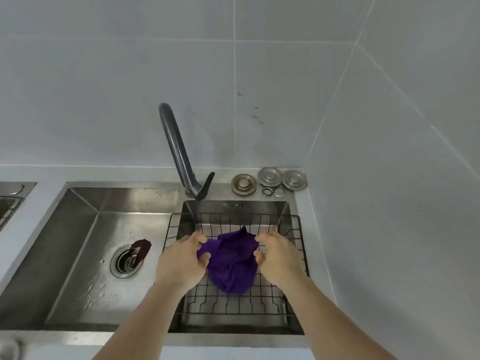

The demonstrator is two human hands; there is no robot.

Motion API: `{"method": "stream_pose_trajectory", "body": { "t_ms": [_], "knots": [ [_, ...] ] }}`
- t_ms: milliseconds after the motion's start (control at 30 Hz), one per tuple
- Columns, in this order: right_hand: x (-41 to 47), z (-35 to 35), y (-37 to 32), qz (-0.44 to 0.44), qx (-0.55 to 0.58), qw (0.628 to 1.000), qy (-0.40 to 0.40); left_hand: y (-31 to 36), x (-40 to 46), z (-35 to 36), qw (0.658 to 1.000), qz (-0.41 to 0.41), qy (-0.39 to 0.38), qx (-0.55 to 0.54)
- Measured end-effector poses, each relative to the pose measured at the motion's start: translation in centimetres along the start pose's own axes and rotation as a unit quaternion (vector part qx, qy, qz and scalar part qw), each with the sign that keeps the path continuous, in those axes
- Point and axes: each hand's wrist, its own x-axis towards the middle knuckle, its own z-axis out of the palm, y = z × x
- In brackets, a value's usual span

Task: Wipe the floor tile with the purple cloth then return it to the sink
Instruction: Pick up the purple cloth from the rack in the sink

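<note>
The purple cloth [232, 263] hangs crumpled over the black wire basket [298, 222] that sits in the right basin of the steel sink [78, 229]. My left hand [179, 261] pinches the cloth's left edge between thumb and fingers. My right hand [280, 255] grips its right edge the same way. The cloth is stretched a little between the two hands, and its lower part sags onto the basket's wires. No floor tile is in view.
A grey tap [176, 149] with a dark lever rises behind the basins. The left basin has a drain strainer [126, 261] with a dark brown scrap [141, 250] beside it. Metal drain caps [270, 176] and rings lie on the back ledge. White tiled walls close in behind and on the right.
</note>
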Motion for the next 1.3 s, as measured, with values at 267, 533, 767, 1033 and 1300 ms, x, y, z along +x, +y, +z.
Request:
{"method": "stream_pose_trajectory", "body": {
  "t_ms": [267,533,767,1033,1300],
  "knots": [
    [7.0,4.4,0.6,-0.046,-0.009,0.999,-0.016,-1.0,7.1,6.0,0.999,-0.002,-0.045,0.026],
    [10.0,8.6,0.7,-0.073,-0.051,0.994,-0.061,-2.8,9.7,8.7,0.992,-0.010,-0.097,0.074],
    [10.3,8.4,0.0,-0.034,-0.084,0.993,-0.071,-3.7,9.0,6.9,0.998,-0.029,-0.053,0.005],
    [7.0,3.9,-0.8,-0.010,-0.022,0.999,0.028,-3.4,6.6,1.7,1.000,0.010,0.013,-0.011],
    [-1.1,-3.3,-4.8,-0.013,0.050,0.991,0.120,-2.4,-0.4,-5.5,0.988,0.076,0.134,0.023]
  ]
}}
